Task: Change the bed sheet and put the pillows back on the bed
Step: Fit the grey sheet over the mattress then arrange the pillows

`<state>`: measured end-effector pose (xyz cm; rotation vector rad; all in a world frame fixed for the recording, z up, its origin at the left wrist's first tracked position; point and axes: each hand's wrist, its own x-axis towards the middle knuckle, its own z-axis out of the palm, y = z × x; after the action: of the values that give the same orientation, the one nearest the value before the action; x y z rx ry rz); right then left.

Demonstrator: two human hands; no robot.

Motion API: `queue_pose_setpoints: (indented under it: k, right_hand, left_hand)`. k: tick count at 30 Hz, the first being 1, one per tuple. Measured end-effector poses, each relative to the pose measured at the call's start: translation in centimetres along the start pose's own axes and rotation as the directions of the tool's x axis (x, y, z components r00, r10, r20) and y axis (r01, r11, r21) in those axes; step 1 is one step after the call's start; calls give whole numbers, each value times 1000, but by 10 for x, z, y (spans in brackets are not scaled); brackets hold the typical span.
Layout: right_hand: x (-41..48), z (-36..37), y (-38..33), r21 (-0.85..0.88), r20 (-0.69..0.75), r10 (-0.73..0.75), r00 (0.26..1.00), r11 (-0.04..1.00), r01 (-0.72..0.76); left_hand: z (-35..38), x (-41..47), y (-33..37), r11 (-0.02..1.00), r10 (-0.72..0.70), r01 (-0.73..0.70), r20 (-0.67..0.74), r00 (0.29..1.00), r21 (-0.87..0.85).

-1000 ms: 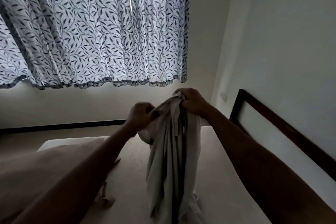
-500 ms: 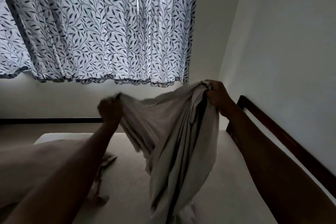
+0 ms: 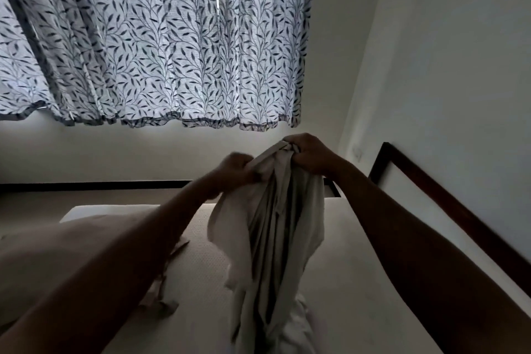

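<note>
The bed sheet (image 3: 275,224) hangs in a bunched column over the middle of the bed, its top gathered high and its lower folds piling on the bare mattress (image 3: 359,282); lifted like this, its own weight pulls the folds straight, which I judge to be the point: the person seems to be working along the hem for a corner or edge before spreading it. The right hand (image 3: 311,156) is clenched round the topmost bunch, fingers curled over the fabric, serving as the anchor; the left hand (image 3: 235,169), just beside it and a little lower, is blurred, yet its fingers look closed on a fold of the same sheet, probably to feed the edge along. The mattress shows its textured surface uncovered — so the fresh sheet is not yet laid, and the task looks to be in its early half. On the left of the mattress lies a pale rounded mass (image 3: 71,253), perhaps a pillow, partly hidden by the left forearm; a small crumpled strip of cloth (image 3: 163,302) lies just beside it. The dark wooden headboard (image 3: 448,210) runs along the right against the wall (image 3: 445,66); a leaf-patterned curtain (image 3: 161,37) hangs beyond the bed's far end.
</note>
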<state>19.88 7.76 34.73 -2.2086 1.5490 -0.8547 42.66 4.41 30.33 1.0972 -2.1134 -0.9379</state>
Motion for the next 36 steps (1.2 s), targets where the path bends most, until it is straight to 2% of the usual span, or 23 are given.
queue_pose_setpoints:
  k: [1, 3, 5, 7, 9, 11, 13, 15, 16, 18, 20, 21, 22, 23, 24, 25, 26, 27, 28, 29, 31, 33, 36]
  right_hand:
    - [-2, -1, 1, 14, -38, 26, 999, 1000, -26]
    - [-3, -6, 4, 31, -111, 74, 991, 997, -71]
    - [-2, -15, 9, 39, -145, 107, 984, 994, -103]
    - [-3, -21, 15, 42, -130, 146, 981, 989, -142]
    - [-4, -21, 23, 27, -98, 181, 979, 983, -179]
    - [-4, -15, 31, 41, -85, 201, 976, 979, -198]
    - [-4, -9, 29, 78, -72, 184, 980, 981, -179]
    - [2, -4, 19, 97, -69, 113, 991, 990, -106]
    - [6, -4, 11, 109, -88, 76, 993, 992, -66]
    - [15, -11, -9, 235, -180, 43, 983, 972, 1]
    - [24, -28, -27, 442, -285, 59, 957, 894, 76]
    - [27, -36, -32, 535, -307, 69, 949, 837, 112]
    - [29, -41, -35, 597, -312, 74, 947, 791, 135]
    - [30, -39, -34, 616, -303, 80, 950, 777, 130]
    - [29, -35, -31, 564, -281, 81, 956, 820, 97]
    - [28, -29, -23, 430, -220, 68, 973, 902, 35]
    - [24, -21, -13, 236, -111, 55, 992, 971, -28]
    - [18, -14, -7, 20, 12, 68, 998, 997, -68]
    - [10, -7, 3, -160, 118, 98, 988, 984, -78]
    - [2, -2, 15, -233, 173, 130, 976, 968, -87]
    - [-11, 3, 37, -187, 148, 198, 969, 968, -169]
    - [-19, 2, 50, -84, 60, 279, 958, 958, -274]
    - [-21, 1, 58, -19, 27, 297, 954, 955, -297]
  left_hand:
    - [5, -10, -18, 998, -63, 63, 23, 998, 8]
    - [11, -24, -56, 963, -193, 189, 2, 981, 193]
    - [6, -35, -83, 881, -315, 314, -56, 947, 354]
    - [-10, -37, -91, 869, -333, 385, -208, 920, 312]
    - [-29, -32, -77, 909, -282, 376, -398, 873, 179]
    - [-43, -25, -50, 954, -208, 289, -530, 822, 74]
    - [-48, -18, -15, 987, -125, 160, -547, 828, 16]
    - [-48, -12, 18, 999, 16, -32, -549, 836, -19]
    - [-50, -8, 36, 986, 53, -132, -564, 824, -100]
    - [-58, 2, 71, 873, 33, -321, -612, 790, -367]
    - [-69, 14, 98, 735, -6, -444, -659, 752, -513]
    - [-72, 21, 104, 735, -29, -434, -664, 747, -521]
    - [-71, 30, 98, 809, -48, -352, -650, 759, -471]
    - [-65, 33, 87, 898, -54, -223, -597, 800, -380]
    - [-55, 33, 71, 960, -43, -99, -492, 870, -261]
    - [-41, 29, 52, 993, -30, -13, -361, 932, -116]
    - [-30, 25, 30, 999, -11, 20, -254, 967, 32]
    - [-22, 17, 14, 991, -12, 39, -197, 980, 131]
    - [-19, 13, -5, 987, -25, 54, -185, 982, 151]
    - [-20, 11, -17, 989, -46, 74, -203, 978, 130]
    - [-28, 5, -30, 989, -99, 124, -271, 957, 76]
    - [-38, 0, -36, 985, -143, 168, -338, 930, 47]
    - [-48, -10, -45, 977, -175, 207, -345, 922, 58]
